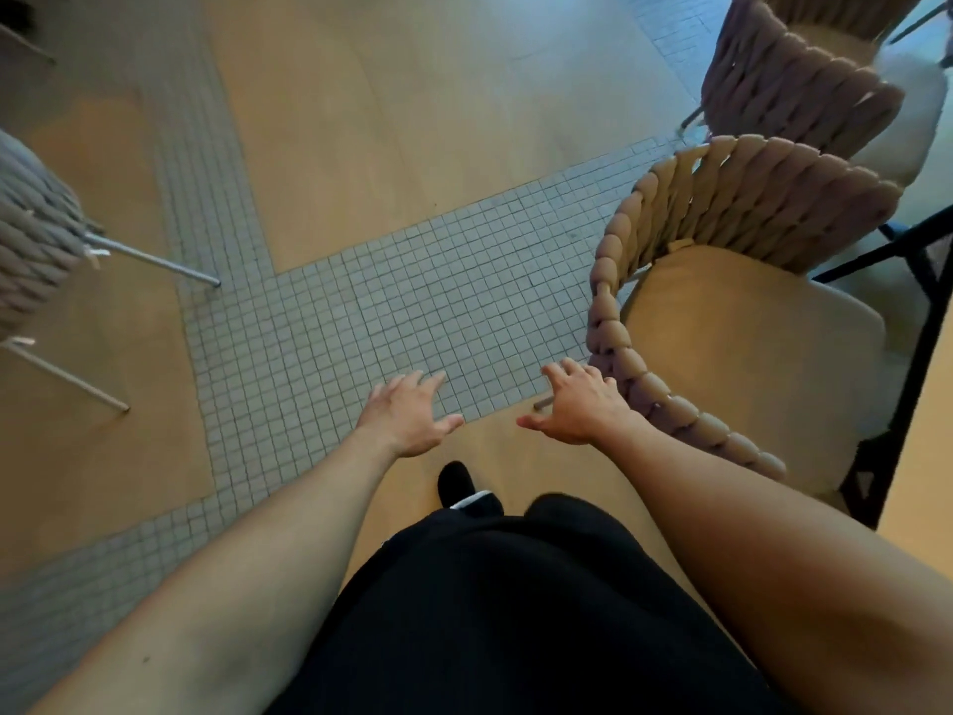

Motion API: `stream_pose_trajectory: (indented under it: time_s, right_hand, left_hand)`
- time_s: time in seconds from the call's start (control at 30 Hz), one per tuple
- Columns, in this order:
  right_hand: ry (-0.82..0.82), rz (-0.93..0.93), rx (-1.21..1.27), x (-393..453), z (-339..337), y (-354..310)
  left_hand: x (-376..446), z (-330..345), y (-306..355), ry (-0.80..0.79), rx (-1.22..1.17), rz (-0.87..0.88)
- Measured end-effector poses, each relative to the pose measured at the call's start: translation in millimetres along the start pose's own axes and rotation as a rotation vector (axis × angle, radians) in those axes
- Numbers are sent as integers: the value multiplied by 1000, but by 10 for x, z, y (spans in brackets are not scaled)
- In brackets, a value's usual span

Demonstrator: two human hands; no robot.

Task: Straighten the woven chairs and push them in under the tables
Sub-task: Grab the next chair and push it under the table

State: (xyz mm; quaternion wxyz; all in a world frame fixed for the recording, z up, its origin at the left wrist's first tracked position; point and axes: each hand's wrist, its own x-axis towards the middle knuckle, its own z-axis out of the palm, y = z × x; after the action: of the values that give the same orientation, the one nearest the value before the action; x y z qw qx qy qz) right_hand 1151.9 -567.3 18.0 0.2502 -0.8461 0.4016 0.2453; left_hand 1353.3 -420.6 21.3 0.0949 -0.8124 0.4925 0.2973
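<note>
Both forearms reach out, right hand beside the beige woven chair

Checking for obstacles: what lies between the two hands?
Head view: only bare floor between the left hand and right hand, grey mosaic tile meeting wood.

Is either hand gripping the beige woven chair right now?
No: the left hand is spread over the floor, and the right hand is open beside the beige woven chair.

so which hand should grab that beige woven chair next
Right. The right hand hovers open beside the beige woven chair, almost at its woven backrest. The left hand is open over the tiled floor, farther from it.
</note>
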Motion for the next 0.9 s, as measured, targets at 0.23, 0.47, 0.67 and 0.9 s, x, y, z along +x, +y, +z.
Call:
stream_pose_trajectory:
  time_s: [0.23,0.47,0.67,0.9]
  right_hand:
    - [35,96,85,461,-358,-68]
    - [92,182,160,1008,-774,175]
    - [110,255,240,1383,-1104,414]
    - [147,399,329,1510,-1274,690]
  left_hand:
    - [790,-620,-155,-18,49,119]
    - [1690,-1209,-16,3,107,226]
    - [2384,-1576,221,-10,167,331]
    - [2989,-1857,695,-19,275,500]
